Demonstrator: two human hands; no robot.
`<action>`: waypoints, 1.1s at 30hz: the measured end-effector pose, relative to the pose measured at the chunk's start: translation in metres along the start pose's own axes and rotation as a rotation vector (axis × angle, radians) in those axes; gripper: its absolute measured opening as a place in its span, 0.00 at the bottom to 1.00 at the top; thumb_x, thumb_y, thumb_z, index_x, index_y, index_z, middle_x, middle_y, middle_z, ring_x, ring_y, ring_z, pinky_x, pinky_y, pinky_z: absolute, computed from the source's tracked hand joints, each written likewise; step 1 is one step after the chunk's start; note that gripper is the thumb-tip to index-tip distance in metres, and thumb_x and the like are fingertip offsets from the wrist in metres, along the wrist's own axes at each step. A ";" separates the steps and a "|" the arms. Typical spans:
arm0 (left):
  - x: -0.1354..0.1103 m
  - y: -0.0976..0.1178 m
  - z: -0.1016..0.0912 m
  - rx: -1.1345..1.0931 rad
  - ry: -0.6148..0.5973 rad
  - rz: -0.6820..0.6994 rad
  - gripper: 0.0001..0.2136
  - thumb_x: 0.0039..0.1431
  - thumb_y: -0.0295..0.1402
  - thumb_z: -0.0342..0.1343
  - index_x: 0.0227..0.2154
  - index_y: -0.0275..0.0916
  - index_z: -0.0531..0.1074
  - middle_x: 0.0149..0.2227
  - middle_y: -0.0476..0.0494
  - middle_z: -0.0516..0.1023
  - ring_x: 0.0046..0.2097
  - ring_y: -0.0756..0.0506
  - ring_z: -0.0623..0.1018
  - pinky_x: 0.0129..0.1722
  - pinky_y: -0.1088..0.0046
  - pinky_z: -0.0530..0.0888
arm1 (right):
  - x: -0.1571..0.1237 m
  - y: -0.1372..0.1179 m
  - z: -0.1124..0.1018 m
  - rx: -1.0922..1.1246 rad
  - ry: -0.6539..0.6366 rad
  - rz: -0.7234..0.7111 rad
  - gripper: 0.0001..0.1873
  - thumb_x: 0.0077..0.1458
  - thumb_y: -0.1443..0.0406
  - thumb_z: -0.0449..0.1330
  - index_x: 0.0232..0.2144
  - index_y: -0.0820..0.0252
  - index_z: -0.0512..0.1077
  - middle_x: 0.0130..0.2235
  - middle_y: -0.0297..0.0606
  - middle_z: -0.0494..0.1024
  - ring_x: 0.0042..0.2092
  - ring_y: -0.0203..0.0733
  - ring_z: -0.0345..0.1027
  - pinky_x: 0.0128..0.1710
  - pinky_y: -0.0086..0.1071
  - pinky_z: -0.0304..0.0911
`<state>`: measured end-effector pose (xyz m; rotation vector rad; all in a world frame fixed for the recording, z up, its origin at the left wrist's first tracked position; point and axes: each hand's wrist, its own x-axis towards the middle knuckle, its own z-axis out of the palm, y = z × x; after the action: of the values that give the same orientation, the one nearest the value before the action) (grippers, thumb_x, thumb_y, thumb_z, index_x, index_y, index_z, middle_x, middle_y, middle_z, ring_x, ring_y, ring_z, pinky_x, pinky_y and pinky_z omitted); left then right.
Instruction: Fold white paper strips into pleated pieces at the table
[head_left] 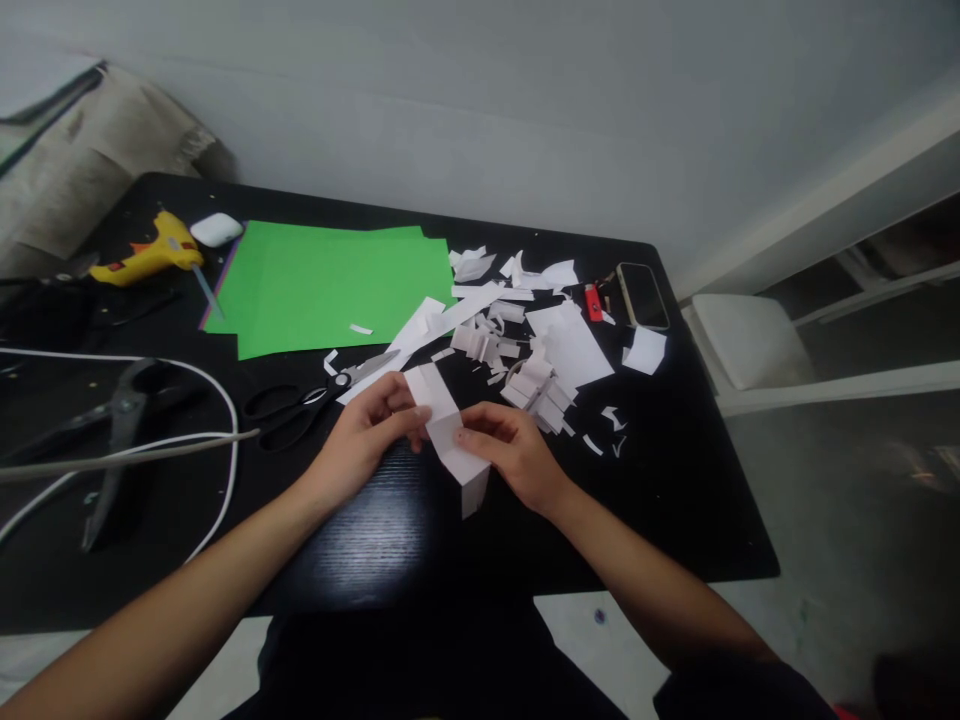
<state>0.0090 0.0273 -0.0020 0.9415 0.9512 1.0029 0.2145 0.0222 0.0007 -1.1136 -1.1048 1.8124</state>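
Observation:
A folded strip of white paper (444,415) is held up between my two hands, above the near middle of the black table. My left hand (382,412) pinches its left edge, thumb on top. On the right edge, my right hand (514,450) grips the same strip with the thumb pressed on its face. The lower end of the strip bends down in a flap. Close to my left hand lie black-handled scissors (300,405), their blades over white paper. Folded paper pieces (540,385) stand just beyond my right hand.
Green sheets (330,285) cover the back left, beside a yellow glue gun (157,252) and a white rounded case (217,230). White cables (229,440) loop across the left. A red lighter (593,302) and a phone (643,295) lie at the back right, near scattered paper scraps.

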 end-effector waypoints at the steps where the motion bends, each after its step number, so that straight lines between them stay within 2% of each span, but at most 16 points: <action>1: 0.000 0.001 0.000 -0.029 0.006 0.003 0.14 0.59 0.34 0.66 0.47 0.39 0.74 0.32 0.49 0.78 0.30 0.49 0.76 0.31 0.74 0.75 | 0.000 0.000 -0.001 0.015 -0.012 0.017 0.09 0.52 0.60 0.72 0.35 0.55 0.82 0.33 0.33 0.84 0.34 0.39 0.76 0.35 0.32 0.71; 4: 0.000 0.004 -0.004 -0.040 0.034 0.024 0.23 0.59 0.33 0.66 0.56 0.43 0.70 0.35 0.49 0.78 0.30 0.50 0.78 0.33 0.73 0.77 | 0.002 -0.001 -0.004 0.083 -0.060 0.073 0.10 0.51 0.60 0.72 0.36 0.56 0.81 0.31 0.33 0.83 0.31 0.39 0.77 0.31 0.32 0.71; 8: -0.001 0.007 -0.010 0.130 0.020 0.036 0.14 0.62 0.34 0.65 0.49 0.40 0.78 0.36 0.47 0.80 0.33 0.50 0.78 0.38 0.73 0.76 | 0.005 -0.005 -0.005 0.201 -0.084 0.128 0.10 0.49 0.61 0.73 0.35 0.57 0.81 0.31 0.32 0.83 0.29 0.39 0.79 0.32 0.31 0.73; 10: -0.003 0.008 -0.010 0.176 -0.003 0.011 0.12 0.62 0.34 0.65 0.48 0.40 0.79 0.35 0.46 0.81 0.34 0.49 0.79 0.40 0.73 0.76 | 0.006 -0.006 -0.005 0.251 -0.078 0.152 0.11 0.48 0.62 0.74 0.35 0.58 0.81 0.30 0.32 0.83 0.29 0.38 0.79 0.32 0.31 0.75; 16: -0.003 0.007 -0.007 0.111 -0.054 -0.047 0.15 0.63 0.35 0.64 0.51 0.37 0.79 0.36 0.43 0.82 0.37 0.46 0.80 0.39 0.72 0.77 | 0.008 -0.006 -0.006 0.288 -0.021 0.138 0.13 0.45 0.62 0.76 0.34 0.59 0.81 0.29 0.32 0.83 0.28 0.37 0.77 0.30 0.30 0.75; 20: -0.002 0.007 -0.005 0.067 -0.058 -0.080 0.13 0.63 0.36 0.64 0.47 0.36 0.80 0.38 0.41 0.82 0.39 0.46 0.81 0.38 0.73 0.79 | 0.009 -0.005 -0.007 0.269 -0.027 0.132 0.14 0.45 0.61 0.76 0.34 0.58 0.80 0.30 0.32 0.83 0.28 0.38 0.77 0.30 0.31 0.75; 23: -0.002 0.008 -0.003 0.051 -0.056 -0.075 0.11 0.63 0.36 0.64 0.45 0.37 0.80 0.43 0.39 0.81 0.42 0.46 0.81 0.40 0.74 0.80 | 0.008 -0.004 -0.007 0.219 -0.025 0.110 0.12 0.47 0.61 0.75 0.34 0.57 0.79 0.32 0.32 0.83 0.29 0.38 0.77 0.31 0.32 0.73; 25: -0.003 0.009 -0.001 0.023 -0.045 -0.056 0.12 0.63 0.36 0.65 0.47 0.39 0.78 0.45 0.41 0.80 0.43 0.46 0.80 0.41 0.74 0.81 | 0.007 -0.003 -0.007 0.174 -0.002 0.073 0.12 0.47 0.62 0.75 0.34 0.57 0.80 0.33 0.32 0.83 0.31 0.37 0.76 0.32 0.31 0.71; 30: -0.004 0.011 0.003 -0.096 -0.021 -0.052 0.19 0.61 0.32 0.66 0.54 0.42 0.69 0.39 0.46 0.79 0.38 0.48 0.80 0.37 0.74 0.81 | 0.005 0.003 -0.004 0.117 0.044 0.000 0.11 0.46 0.62 0.75 0.32 0.56 0.80 0.33 0.31 0.82 0.35 0.36 0.75 0.38 0.31 0.70; 33: -0.003 0.011 0.003 -0.106 -0.007 -0.043 0.24 0.60 0.32 0.66 0.56 0.43 0.65 0.44 0.43 0.80 0.42 0.46 0.81 0.39 0.71 0.82 | 0.005 0.004 -0.002 0.115 0.072 -0.018 0.12 0.45 0.63 0.76 0.32 0.56 0.79 0.33 0.31 0.82 0.35 0.37 0.75 0.41 0.33 0.72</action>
<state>0.0085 0.0264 0.0098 0.8320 0.9000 1.0034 0.2140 0.0257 -0.0047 -1.0887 -0.9533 1.7849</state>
